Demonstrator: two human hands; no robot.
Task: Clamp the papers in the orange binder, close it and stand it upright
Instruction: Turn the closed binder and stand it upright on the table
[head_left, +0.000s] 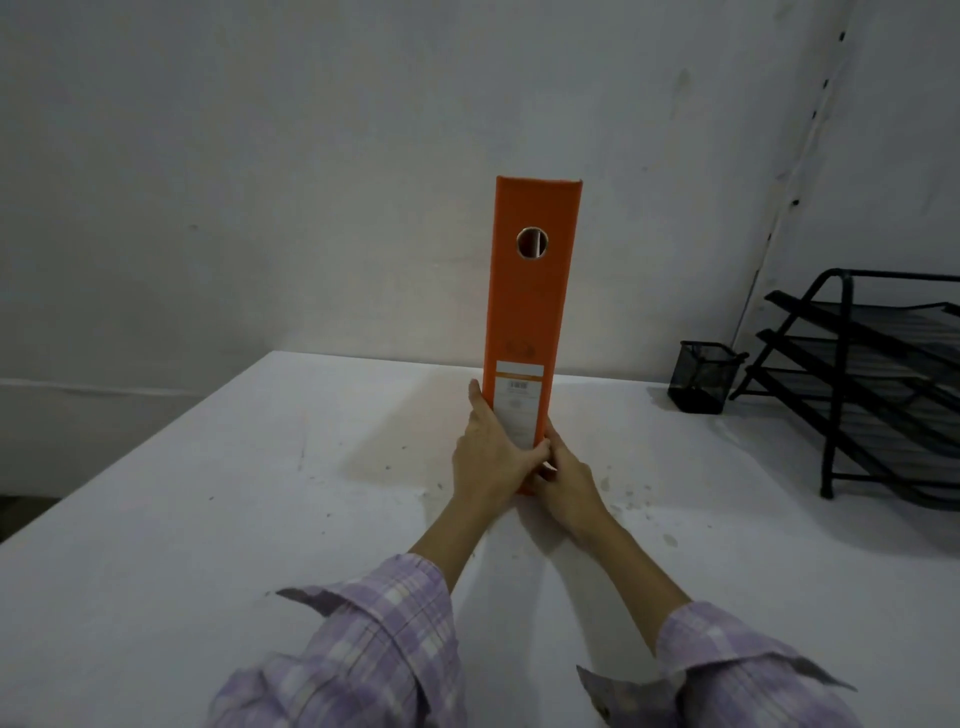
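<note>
The orange binder (530, 312) stands upright on the white table (260, 493), closed, its spine facing me with a round finger hole high up and a white label low down. My left hand (488, 457) wraps the bottom left of the spine, fingers along its side and thumb across the front. On the bottom right edge, my right hand (563, 480) presses the binder, its fingers touching the left thumb. The papers are hidden inside.
A black mesh pen cup (701, 376) stands at the back right of the table. Beside it is a black tiered wire letter tray (883, 384). A grey wall rises just behind the table's far edge.
</note>
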